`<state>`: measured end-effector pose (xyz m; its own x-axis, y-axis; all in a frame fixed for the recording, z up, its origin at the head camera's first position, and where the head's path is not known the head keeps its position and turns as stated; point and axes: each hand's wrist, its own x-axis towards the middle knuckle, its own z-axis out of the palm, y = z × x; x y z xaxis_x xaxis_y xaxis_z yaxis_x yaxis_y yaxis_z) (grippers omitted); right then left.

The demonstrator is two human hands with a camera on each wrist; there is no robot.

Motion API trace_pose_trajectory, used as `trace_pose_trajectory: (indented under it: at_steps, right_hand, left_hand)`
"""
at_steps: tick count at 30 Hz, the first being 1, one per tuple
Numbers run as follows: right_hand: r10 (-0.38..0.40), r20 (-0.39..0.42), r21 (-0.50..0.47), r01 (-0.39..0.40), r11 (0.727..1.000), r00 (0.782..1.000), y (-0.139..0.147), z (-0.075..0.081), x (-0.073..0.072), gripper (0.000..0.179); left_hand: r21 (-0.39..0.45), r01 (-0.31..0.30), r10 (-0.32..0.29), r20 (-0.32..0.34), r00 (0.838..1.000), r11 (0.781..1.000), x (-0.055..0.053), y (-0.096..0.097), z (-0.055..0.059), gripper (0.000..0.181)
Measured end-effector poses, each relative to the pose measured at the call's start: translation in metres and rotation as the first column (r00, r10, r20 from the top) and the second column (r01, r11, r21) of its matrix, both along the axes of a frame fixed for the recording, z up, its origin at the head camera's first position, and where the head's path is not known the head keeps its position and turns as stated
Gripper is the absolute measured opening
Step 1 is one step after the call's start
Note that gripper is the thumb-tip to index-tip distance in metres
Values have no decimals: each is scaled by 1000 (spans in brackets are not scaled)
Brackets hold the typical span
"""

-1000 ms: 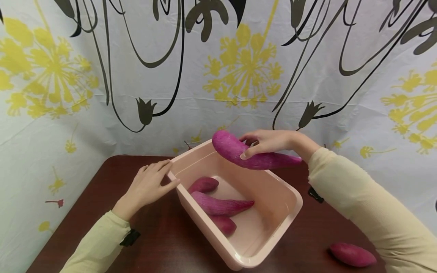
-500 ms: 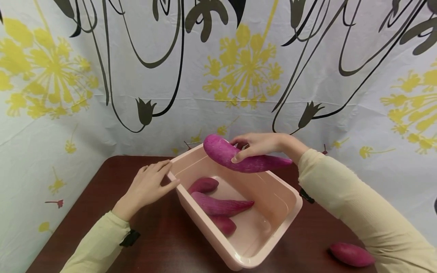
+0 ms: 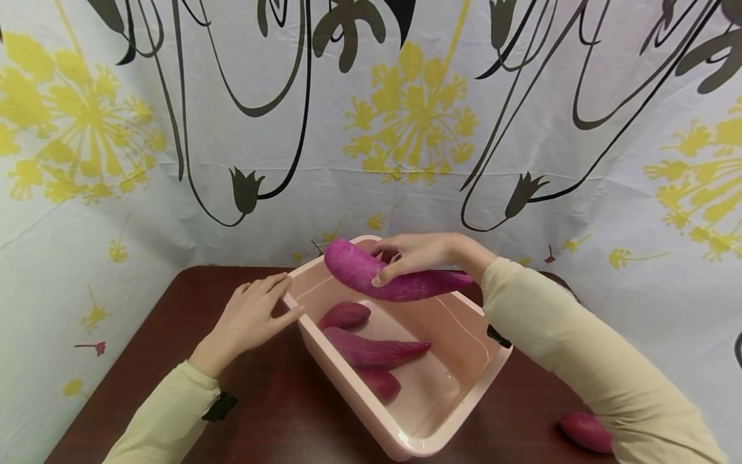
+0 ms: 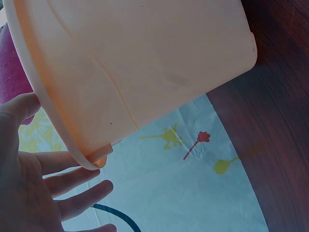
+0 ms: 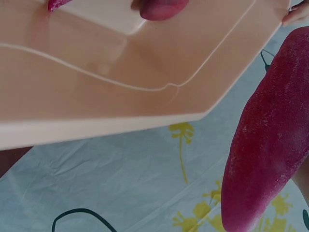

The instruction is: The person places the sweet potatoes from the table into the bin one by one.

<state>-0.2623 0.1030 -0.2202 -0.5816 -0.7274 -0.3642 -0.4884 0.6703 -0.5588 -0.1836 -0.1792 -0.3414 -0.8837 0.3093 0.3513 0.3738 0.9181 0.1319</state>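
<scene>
My right hand [image 3: 420, 252] grips a large purple sweet potato [image 3: 359, 270] from above, thumb on its near side. This sweet potato [image 5: 270, 135] hangs over the back part of a pale pink plastic basin [image 3: 400, 435], its tapered end pointing right under my wrist. My left hand [image 3: 249, 320] rests at the basin's left corner. In the left wrist view, the left hand's thumb and index finger touch the rim and the other fingers spread loosely beyond it. Inside the basin lie a small sweet potato [image 3: 346, 315], a long tapered one [image 3: 379, 350] and another small one [image 3: 381, 384].
Another sweet potato [image 3: 585, 430] lies on the dark brown table [image 3: 266, 399] at the right, partly covered by my right sleeve [image 3: 580, 348]. A white cloth with printed flowers [image 3: 359, 135] hangs behind the table.
My right hand has moved left and slightly down with the large sweet potato, further over the basin. The left hand and the sweet potatoes in the basin have stayed in place.
</scene>
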Motion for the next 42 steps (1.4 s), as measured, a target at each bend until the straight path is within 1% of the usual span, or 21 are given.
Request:
trace_pose_trajectory:
  at_steps: [6,10,13,16,22,25,27,32,35,40,42]
  right_hand:
    - [11,7,7,-11,1000,1000,-6,-6,1,59]
    - [2,23,15,-2,1000,1000,-9,-10,1,63]
    - [-19,53,26,17,1000,998,-11,-14,0,68]
    - [-21,84,22,20,1000,996,-13,-19,-1,70]
    - [3,145,-30,2,1000,989,-15,-31,-1,64]
    - [-4,142,-16,6,1000,990,-17,-36,-1,63]
    - [2,122,3,-3,1000,993,-18,-39,-1,63]
    - [22,100,23,-25,999,995,-20,-48,-3,63]
    - [18,97,32,-22,999,995,-21,-54,-2,62]
    - [20,114,49,-26,998,993,-25,-61,-1,63]
    - [22,106,66,-29,997,994,-26,-63,-1,64]
  left_hand:
    - [1,-4,4,1,1000,1000,0,0,0,64]
    - [1,-5,5,1,1000,1000,1,0,0,64]
    - [3,-4,4,-1,1000,1000,1,0,0,64]
    - [5,-3,3,-5,1000,1000,1,0,1,64]
    - [8,-2,2,-8,1000,1000,1,0,2,64]
    - [7,-3,3,-2,1000,1000,1,0,2,64]
    - [7,-3,3,0,1000,1000,1,1,2,64]
    - [5,0,0,-4,1000,1000,1,0,1,63]
    - [4,0,0,-2,1000,1000,2,0,1,63]
    - [3,-4,4,12,1000,1000,2,0,1,64]
    - [3,-6,6,15,1000,1000,2,0,2,65]
